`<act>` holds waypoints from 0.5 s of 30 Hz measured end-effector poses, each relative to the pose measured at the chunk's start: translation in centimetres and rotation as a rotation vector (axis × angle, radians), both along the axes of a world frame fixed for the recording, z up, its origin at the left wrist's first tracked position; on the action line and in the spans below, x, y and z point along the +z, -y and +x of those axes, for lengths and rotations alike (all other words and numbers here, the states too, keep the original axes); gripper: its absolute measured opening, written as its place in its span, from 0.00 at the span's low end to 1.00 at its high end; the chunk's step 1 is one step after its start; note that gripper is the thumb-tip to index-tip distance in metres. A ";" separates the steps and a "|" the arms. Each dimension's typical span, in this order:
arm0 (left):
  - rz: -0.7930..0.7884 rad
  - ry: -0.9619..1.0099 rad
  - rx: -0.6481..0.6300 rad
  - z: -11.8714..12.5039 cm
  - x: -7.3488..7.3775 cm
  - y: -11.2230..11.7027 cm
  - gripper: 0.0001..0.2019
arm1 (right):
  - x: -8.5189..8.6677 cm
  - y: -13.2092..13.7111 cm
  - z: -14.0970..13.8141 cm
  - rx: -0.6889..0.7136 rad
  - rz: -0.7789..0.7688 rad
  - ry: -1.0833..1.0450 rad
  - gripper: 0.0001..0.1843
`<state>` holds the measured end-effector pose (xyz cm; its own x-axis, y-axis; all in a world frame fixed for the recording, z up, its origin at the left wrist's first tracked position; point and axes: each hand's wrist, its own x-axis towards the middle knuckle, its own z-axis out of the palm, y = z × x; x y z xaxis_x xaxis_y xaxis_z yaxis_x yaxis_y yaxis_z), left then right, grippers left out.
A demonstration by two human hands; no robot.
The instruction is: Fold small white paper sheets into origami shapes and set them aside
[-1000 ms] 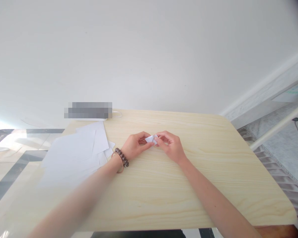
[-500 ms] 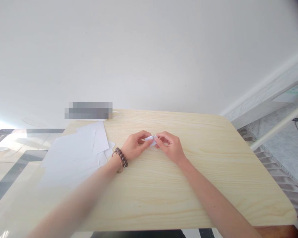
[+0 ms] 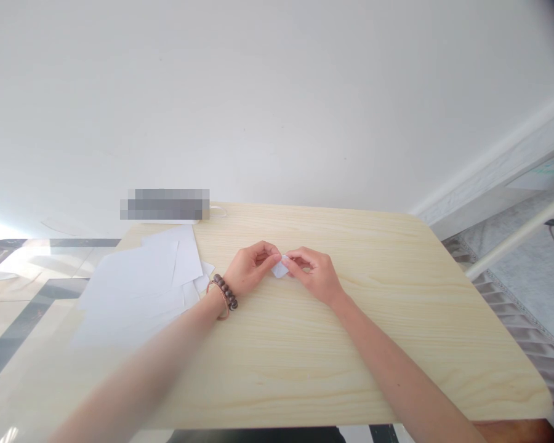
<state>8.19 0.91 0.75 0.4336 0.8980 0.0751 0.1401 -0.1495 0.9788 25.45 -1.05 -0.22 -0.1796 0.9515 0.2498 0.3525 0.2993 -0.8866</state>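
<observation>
A small folded piece of white paper [image 3: 280, 269] is held between my two hands over the middle of the table. My left hand [image 3: 253, 266] pinches its left side between thumb and fingers; a dark beaded bracelet and a thin copper-coloured one circle that wrist. From the other side, my right hand [image 3: 314, 271] grips the paper near its top with thumb and forefinger. Both hands are closed, and their fingertips hide part of the paper's upper edge. A corner of it points down toward me.
Loose white sheets [image 3: 124, 289] lie overlapping on the left of the wooden table [image 3: 397, 332]. A blurred-out grey object [image 3: 166, 206] with a white base and a cable stands at the back left. Behind the table rises a white wall [image 3: 277, 111].
The folded paper has turned between my fingers, so a flat, diamond-like face with a downward corner now shows. My hands have shifted only slightly.
</observation>
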 end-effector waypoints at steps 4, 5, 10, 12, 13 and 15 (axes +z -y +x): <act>-0.035 0.019 -0.019 0.2 -0.3 0.0 0.11 | 0.1 -0.1 0.1 -0.003 -0.115 -0.103 0.12; -0.041 0.015 -0.028 0.2 -0.4 0.0 0.11 | 0.1 -0.1 0.1 -0.004 -0.124 -0.114 0.12; -0.066 -0.004 -0.061 0.1 -0.4 0.1 0.12 | 0.2 -0.1 0.2 -0.011 -0.153 -0.129 0.12; -0.068 -0.005 -0.061 0.1 -0.3 0.1 0.12 | 0.2 -0.1 0.2 -0.019 -0.158 -0.139 0.12; -0.066 -0.006 -0.058 0.1 -0.2 0.1 0.12 | 0.2 -0.1 0.2 -0.024 -0.159 -0.146 0.12; -0.065 -0.014 -0.054 0.1 -0.2 0.1 0.13 | 0.2 0.0 0.2 -0.034 -0.158 -0.162 0.12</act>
<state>8.29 0.86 0.59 0.4823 0.8759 0.0116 0.1469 -0.0939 0.9847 25.68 -1.00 0.03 -0.1166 0.9858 0.1205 0.2094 0.1430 -0.9673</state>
